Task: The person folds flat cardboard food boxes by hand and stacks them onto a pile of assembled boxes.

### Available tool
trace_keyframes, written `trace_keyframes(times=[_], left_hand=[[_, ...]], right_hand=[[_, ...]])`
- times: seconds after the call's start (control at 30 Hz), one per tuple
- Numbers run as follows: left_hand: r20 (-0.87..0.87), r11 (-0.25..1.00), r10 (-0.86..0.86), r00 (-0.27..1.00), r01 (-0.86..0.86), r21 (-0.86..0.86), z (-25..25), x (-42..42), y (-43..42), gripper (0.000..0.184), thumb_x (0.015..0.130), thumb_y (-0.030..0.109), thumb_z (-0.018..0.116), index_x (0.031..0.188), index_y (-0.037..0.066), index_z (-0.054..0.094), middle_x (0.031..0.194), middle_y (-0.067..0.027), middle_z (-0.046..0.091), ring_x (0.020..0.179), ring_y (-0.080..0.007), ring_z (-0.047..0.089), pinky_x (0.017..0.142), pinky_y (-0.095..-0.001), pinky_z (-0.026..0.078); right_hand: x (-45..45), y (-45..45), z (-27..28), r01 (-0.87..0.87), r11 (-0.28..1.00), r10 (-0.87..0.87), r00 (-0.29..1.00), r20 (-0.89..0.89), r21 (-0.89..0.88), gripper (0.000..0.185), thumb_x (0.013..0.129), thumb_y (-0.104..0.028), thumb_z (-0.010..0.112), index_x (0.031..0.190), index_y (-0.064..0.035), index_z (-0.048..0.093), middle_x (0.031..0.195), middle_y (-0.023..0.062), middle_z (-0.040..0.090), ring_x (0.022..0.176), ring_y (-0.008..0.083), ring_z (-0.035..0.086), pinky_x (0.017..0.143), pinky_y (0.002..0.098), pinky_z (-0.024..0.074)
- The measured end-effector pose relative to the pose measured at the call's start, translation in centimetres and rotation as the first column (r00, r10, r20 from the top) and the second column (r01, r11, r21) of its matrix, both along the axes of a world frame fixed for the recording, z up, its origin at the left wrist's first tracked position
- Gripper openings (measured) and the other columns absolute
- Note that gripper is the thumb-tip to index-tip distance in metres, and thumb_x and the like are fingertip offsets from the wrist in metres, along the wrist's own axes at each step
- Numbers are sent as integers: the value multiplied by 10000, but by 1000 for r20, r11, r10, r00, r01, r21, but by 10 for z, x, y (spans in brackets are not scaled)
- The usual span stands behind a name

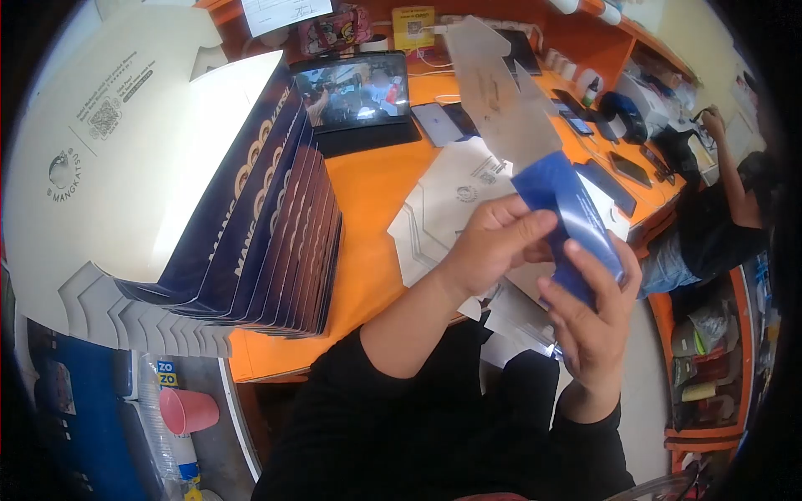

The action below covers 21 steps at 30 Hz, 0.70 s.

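Nested boxes [230,217] stand on the tabletop [366,196]; left hand [491,242] and right hand [595,321] pinch a carton [582,224] (blue side showing) between their fingers [590,265].

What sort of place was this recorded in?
Probably a small food shop's packing counter: a tall stack of nested navy-and-white cardboard boxes printed MANGKATSU, white creased cardboard sheets lying on an orange tabletop, and a pink plastic cup.

So it's a carton blank [535,145], mostly opened out: glossy blue panel [578,219] at one end, pale greyish side with cut-out tabs at the other. Small print on both, too blurry to read. Held up at a tilt, pale end pointing toward the desk's [368,200] far edge.
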<state>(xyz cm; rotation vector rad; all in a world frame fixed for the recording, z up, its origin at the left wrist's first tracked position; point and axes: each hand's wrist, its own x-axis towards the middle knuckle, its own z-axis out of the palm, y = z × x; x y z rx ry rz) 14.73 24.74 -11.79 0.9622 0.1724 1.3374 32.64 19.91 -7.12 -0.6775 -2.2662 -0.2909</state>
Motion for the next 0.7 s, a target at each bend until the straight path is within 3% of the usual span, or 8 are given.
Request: trace_keyframes(times=[0.13, 0.23, 0.33, 0.37, 0.5, 0.6, 0.63, 0.7], left_hand=[[-99, 998, 55, 994, -52, 32, -1, 2, -3, 243, 991, 174, 577, 1178, 37, 651, 1112, -87, 688, 984, -174, 676, 895, -353, 562], [-108, 996, 81, 991, -83, -15, 1, 12, -9, 217, 976, 174, 613, 1102, 13, 686, 1035, -62, 695, 947, -144, 675, 845, -293, 565], [-249, 985, 93, 964, -54, 162, -1, 16, -15, 224, 976, 170, 612, 1100, -3, 681, 1017, -64, 693, 934, -120, 664, 818, -265, 561], [-338, 985, 94, 936, -38, 168, 3, 15, -20, 235, 990, 159, 588, 1133, -14, 656, 1045, -59, 681, 980, -99, 629, 844, -245, 531], [-269, 938, -72, 960, 157, 309, -3, 14, -21, 266, 1012, 168, 541, 1200, -13, 593, 1113, -56, 638, 1072, -113, 575, 899, -269, 476], [-261, 895, 248, 933, -117, 430, 10, 22, -29, 288, 1011, 194, 539, 1204, -13, 592, 1131, -62, 621, 1069, -153, 578, 861, -307, 491], [-257, 903, 308, 916, -196, 382, 13, 18, -29, 301, 989, 177, 569, 1186, -46, 617, 1139, -107, 646, 1010, -165, 612, 854, -310, 491], [-448, 818, 490, 748, -216, 533, 22, -2, -24, 299, 980, 169, 574, 1177, -50, 621, 1063, -135, 667, 935, -184, 643, 795, -300, 504]], right_hand=[[2, -5, -3, 69, 995, -67, 997, -35, 67, 245, 839, -205, 693, 1077, -183, 746, 1350, 155, 539, 1242, 391, 427, 1034, 498, 330], [-1, -2, -14, 90, 994, -81, 987, -140, 57, 281, 850, -154, 662, 1123, -137, 724, 1380, 192, 494, 1231, 380, 434, 1034, 481, 336], [0, -2, -22, 253, 961, -227, 954, -197, 116, 304, 885, -115, 607, 1172, -57, 691, 1402, 235, 451, 1267, 388, 421, 1049, 466, 336], [-1, 1, -25, 160, 987, -139, 926, -350, 32, 323, 934, -118, 551, 1211, 14, 654, 1421, 264, 417, 1318, 405, 390, 1081, 466, 313], [-14, -5, -29, 302, 949, -255, 905, -341, 91, 425, 987, -178, 466, 1337, 51, 543, 1470, 299, 330, 1353, 406, 361, 1110, 458, 285], [-30, -10, -39, 134, 990, -92, 862, -499, 48, 488, 997, -184, 428, 1427, 45, 426, 1451, 291, 331, 1351, 405, 352, 1107, 452, 291], [-29, -10, -50, 227, 971, -161, 856, -491, 78, 573, 996, -155, 403, 1515, 17, 231, 1401, 254, 369, 1236, 337, 470, 1033, 422, 381], [-25, -2, -51, 30, 996, -82, 738, -670, -88, 601, 1003, -149, 393, 1527, 5, 141, 1361, 228, 399, 1070, 269, 547, 941, 382, 440]])
